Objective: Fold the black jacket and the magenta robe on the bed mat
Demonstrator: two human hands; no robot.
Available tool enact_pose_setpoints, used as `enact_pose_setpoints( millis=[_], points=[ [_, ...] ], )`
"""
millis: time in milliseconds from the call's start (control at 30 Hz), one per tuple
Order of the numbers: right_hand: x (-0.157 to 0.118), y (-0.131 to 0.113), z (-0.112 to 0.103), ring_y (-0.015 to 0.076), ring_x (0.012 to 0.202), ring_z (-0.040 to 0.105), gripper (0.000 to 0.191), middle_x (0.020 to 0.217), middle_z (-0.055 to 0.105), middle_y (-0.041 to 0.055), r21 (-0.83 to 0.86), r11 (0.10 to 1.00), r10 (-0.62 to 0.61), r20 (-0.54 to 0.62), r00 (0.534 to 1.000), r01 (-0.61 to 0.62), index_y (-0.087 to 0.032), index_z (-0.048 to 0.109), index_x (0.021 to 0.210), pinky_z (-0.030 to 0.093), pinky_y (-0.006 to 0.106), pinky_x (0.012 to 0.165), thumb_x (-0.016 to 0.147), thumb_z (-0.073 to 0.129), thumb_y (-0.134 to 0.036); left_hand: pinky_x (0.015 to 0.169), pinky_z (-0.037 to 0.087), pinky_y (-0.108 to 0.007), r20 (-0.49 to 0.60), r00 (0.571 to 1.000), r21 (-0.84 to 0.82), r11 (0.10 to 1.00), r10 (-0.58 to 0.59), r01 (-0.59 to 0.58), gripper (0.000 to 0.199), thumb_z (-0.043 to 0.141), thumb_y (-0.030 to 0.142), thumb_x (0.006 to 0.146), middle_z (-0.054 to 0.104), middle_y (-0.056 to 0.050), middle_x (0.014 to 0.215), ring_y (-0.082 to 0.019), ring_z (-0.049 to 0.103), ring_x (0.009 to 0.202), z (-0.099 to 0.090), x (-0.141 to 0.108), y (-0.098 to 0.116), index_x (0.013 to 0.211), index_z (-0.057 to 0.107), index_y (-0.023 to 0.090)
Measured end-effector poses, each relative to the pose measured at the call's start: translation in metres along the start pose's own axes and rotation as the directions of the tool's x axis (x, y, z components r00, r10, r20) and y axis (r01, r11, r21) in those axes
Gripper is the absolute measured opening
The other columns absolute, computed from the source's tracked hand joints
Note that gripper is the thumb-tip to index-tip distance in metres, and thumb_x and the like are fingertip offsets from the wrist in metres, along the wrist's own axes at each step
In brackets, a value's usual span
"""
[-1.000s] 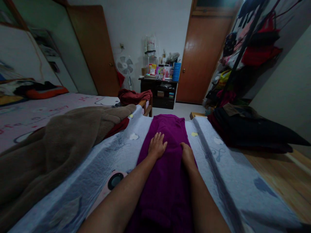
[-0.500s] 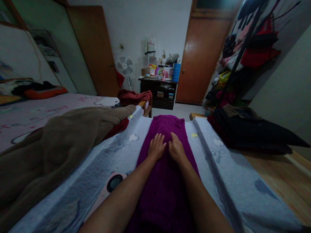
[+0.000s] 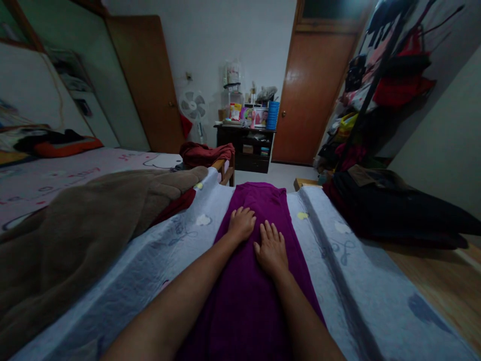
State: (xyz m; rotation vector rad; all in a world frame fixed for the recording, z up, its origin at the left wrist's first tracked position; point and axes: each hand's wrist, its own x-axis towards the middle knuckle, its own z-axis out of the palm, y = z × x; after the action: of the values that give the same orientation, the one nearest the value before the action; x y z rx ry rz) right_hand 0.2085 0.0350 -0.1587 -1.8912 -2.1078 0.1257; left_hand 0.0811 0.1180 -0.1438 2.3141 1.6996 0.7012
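A purple garment (image 3: 248, 296) lies spread lengthwise over the light blue patterned bedding (image 3: 203, 220). My left hand (image 3: 242, 223) rests on its upper part, fingers apart and pointing away from me. Slightly nearer and to the right, my right hand (image 3: 271, 248) lies flat on the same cloth with its fingers spread. Neither hand holds anything. Both forearms cross over the lower part of the garment and hide some of it.
A thick brown blanket (image 3: 93, 215) covers the left side. Dark folded clothes (image 3: 394, 210) are stacked at the right, beside a wooden surface (image 3: 432, 276). A red cloth (image 3: 206, 153) hangs over a wooden frame beyond the bed.
My right hand has moved slightly nearer to me and now lies flat with its fingers spread. My left hand stays at almost the same place on the garment. The view has shifted a little.
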Motion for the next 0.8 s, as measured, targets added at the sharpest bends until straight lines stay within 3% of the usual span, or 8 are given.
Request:
enact_pose_setpoints(
  millis=[100,200,367,533,633,800],
  points=[
    [0.000,0.001,0.002,0.0266,0.145,0.014,0.064,0.158,0.020,0.0057,0.018,1.000,0.011,-0.008,1.000,-0.011,-0.017,0.032,0.149,0.013,0.050,0.115,0.089,0.043,-0.037,0.102,0.038,-0.035,0.060,0.994,-0.115,0.989,-0.088,0.095,0.022,0.050,0.022,0.089,0.066,-0.010,0.117,-0.020,0.056,0.114,-0.002,0.041,-0.010,0.103,0.066,0.016],
    [0.000,0.002,0.001,0.0262,0.146,0.014,0.064,0.158,0.020,0.0045,0.037,0.999,0.026,0.001,1.000,-0.026,-0.017,0.032,0.149,0.013,0.049,0.115,0.088,0.044,-0.037,0.095,0.043,-0.032,0.047,0.985,-0.173,0.969,-0.168,0.174,0.026,0.054,0.016,0.084,0.068,-0.013,0.112,-0.020,0.061,0.105,0.001,0.081,-0.023,0.108,0.064,0.013],
    [0.001,0.002,0.001,0.0241,0.146,0.014,0.063,0.158,0.020,0.0023,0.057,0.997,0.048,0.016,0.999,-0.049,-0.019,0.033,0.149,0.012,0.046,0.116,0.088,0.043,-0.037,0.084,0.048,-0.024,0.067,0.966,-0.319,0.912,-0.249,0.257,0.028,0.062,0.015,0.079,0.071,-0.007,0.107,-0.016,0.065,0.093,0.011,0.128,-0.041,0.106,0.067,0.016],
    [0.000,0.003,0.001,0.0231,0.146,0.013,0.064,0.158,0.019,0.0007,0.063,0.997,0.052,0.015,0.999,-0.053,-0.021,0.032,0.149,0.012,0.045,0.117,0.088,0.044,-0.037,0.064,0.049,-0.022,0.173,0.950,-0.403,0.861,-0.261,0.310,0.022,0.066,0.017,0.075,0.073,-0.003,0.083,-0.014,0.063,0.070,0.024,0.152,-0.050,0.095,0.072,0.016],
    [0.000,0.003,0.001,0.0235,0.146,0.013,0.064,0.158,0.019,0.0001,0.061,0.996,0.057,0.024,0.998,-0.058,-0.021,0.032,0.149,0.012,0.045,0.117,0.088,0.043,-0.037,0.060,0.049,-0.022,0.223,0.948,-0.420,0.855,-0.228,0.304,0.019,0.065,0.015,0.074,0.074,-0.003,0.077,-0.014,0.063,0.066,0.031,0.159,-0.055,0.090,0.075,0.016],
    [0.002,0.002,-0.001,0.0236,0.146,0.013,0.064,0.158,0.019,-0.0005,0.059,0.996,0.065,0.044,0.997,-0.068,-0.021,0.031,0.150,0.012,0.046,0.117,0.089,0.042,-0.037,0.072,0.052,-0.024,0.190,0.957,-0.363,0.890,-0.220,0.276,0.034,0.059,0.009,0.076,0.075,-0.007,0.095,-0.017,0.067,0.080,0.039,0.163,-0.062,0.108,0.071,0.014]
  ],
)
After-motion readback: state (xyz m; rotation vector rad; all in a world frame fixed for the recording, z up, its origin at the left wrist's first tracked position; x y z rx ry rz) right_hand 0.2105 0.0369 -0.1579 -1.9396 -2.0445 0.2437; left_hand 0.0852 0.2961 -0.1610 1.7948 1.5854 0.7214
